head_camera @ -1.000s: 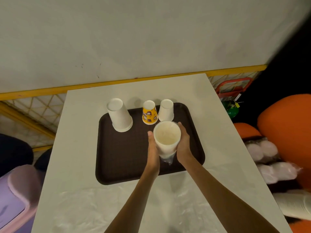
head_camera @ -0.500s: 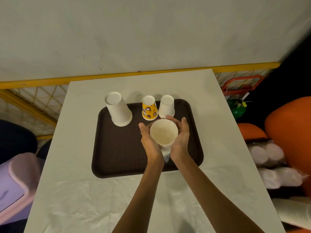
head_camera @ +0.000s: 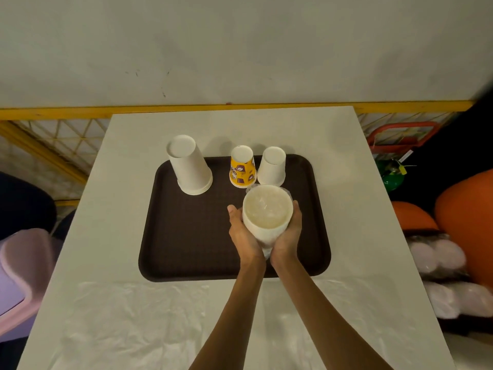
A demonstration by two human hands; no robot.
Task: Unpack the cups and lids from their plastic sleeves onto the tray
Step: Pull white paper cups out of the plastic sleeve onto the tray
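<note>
Left hand (head_camera: 243, 236), right hand (head_camera: 290, 235), cupped grip, forearms converging

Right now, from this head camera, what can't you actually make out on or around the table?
Head view only:
- Held cups: their count; both hands and crinkled plastic cover the side.
- Left hand and right hand: far-side grip hidden behind the cups.
- Upturned cups on the tray: single or stacked, too small to tell.
- Wrapped packs: cups or lids unclear, blurred and cut by the right edge.

Food stall, serving tray (head_camera: 186, 236), sleeved cups (head_camera: 437, 256)
</note>
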